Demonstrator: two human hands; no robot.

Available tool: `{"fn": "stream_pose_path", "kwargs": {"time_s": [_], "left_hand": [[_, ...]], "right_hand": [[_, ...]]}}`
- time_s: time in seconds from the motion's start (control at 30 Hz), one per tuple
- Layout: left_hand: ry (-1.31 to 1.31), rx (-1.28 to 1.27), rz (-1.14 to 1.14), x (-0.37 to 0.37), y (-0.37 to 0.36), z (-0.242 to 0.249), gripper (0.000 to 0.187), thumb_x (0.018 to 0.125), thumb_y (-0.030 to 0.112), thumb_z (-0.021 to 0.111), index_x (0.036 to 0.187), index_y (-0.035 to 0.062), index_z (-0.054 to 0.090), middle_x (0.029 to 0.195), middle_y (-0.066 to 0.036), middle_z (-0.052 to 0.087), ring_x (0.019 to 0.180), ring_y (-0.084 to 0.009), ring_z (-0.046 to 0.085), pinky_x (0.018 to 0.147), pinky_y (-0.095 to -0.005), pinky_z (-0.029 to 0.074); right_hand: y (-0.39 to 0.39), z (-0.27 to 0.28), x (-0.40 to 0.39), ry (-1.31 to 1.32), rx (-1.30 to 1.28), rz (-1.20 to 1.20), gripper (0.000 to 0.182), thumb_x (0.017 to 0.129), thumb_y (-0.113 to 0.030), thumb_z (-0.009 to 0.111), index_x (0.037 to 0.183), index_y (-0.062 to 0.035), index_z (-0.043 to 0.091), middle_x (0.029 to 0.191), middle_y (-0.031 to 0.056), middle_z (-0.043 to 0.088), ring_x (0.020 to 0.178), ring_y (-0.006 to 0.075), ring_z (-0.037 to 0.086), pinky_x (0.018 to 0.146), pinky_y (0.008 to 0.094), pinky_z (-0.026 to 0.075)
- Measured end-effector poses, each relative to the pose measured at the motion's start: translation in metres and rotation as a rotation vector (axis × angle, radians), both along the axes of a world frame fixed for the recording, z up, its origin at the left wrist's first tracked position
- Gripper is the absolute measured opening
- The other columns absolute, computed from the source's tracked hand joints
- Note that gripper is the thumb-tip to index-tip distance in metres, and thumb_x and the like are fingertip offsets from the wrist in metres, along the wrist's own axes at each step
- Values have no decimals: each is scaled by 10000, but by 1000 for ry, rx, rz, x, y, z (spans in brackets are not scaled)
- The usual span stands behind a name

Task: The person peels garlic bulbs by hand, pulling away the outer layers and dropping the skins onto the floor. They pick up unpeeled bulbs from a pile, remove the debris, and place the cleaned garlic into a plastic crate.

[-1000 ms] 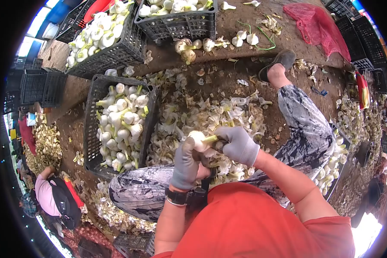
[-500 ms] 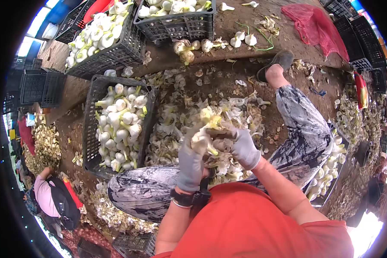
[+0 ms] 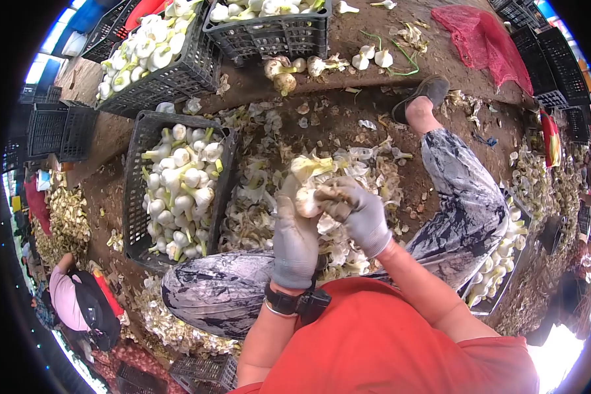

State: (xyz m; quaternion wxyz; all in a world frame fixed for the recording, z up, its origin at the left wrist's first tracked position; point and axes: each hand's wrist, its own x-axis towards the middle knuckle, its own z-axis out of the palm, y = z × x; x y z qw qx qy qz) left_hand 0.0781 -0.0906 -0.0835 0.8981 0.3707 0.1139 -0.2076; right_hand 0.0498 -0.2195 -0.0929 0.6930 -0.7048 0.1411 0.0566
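Observation:
A whitish garlic bulb point(image 3: 306, 203) lies in the fingers of my left hand point(image 3: 293, 240), which wears a grey-white glove. Just beyond it, a second garlic bulb with a yellowish stem point(image 3: 310, 167) shows at my left fingertips. My right hand point(image 3: 363, 217), gloved too, is closed with dirt-stained fingers and thumb pressed against the side of the nearer bulb. Below both hands, loose papery garlic skins point(image 3: 259, 180) cover the ground between my legs.
A black crate of garlic bulbs point(image 3: 132, 217) stands left of my knee. Two more full crates, a black crate point(image 3: 272, 38) and a left-hand crate point(image 3: 171, 82), sit farther back. Loose bulbs point(image 3: 284, 83) and red netting point(image 3: 482, 46) lie ahead. Another person point(image 3: 72, 299) is at far left.
My right hand has turned and shifted slightly up and left, its fingers now over the nearer bulb. The garlic, blurred before, now shows clearly in my left hand.

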Motion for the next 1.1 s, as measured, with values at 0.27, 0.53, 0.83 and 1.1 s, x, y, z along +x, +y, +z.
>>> {"fn": "stream_pose_path", "kwargs": {"time_s": [0.27, 0.53, 0.83, 1.1], "left_hand": [[-103, 341, -150, 1, 40, -23, 316, 995, 146, 490, 1279, 5, 499, 1181, -87, 619, 1069, -186, 602, 910, -313, 491], [-615, 1232, -309, 2, 63, -25, 439, 962, 186, 561, 1343, -8, 462, 1178, -122, 603, 987, -180, 618, 882, -319, 503], [52, 527, -352, 6, 33, 9, 419, 832, -22, 449, 1235, -18, 562, 1100, -126, 639, 932, -142, 632, 836, -262, 495], [-343, 622, -577, 25, 54, 15, 279, 915, 104, 573, 1165, -19, 596, 1031, -82, 659, 983, -129, 605, 871, -252, 476]], "right_hand": [[-28, -12, 1, 250, 433, -189, 223, 846, 42, 627, 1065, 60, 667, 969, 68, 688, 873, 110, 629, 789, 237, 502], [-37, -9, -7, 97, 120, -150, 341, 813, 106, 576, 1133, 10, 646, 942, 57, 681, 876, 117, 633, 779, 262, 506], [-19, 21, 1, -507, -572, 291, 431, 685, 92, 641, 1100, -22, 648, 946, 113, 640, 862, 285, 626, 744, 343, 506], [-26, 24, 1, 4, -70, 169, 358, 832, 32, 638, 1178, -62, 640, 1068, 93, 672, 948, 143, 623, 842, 276, 493]]}}
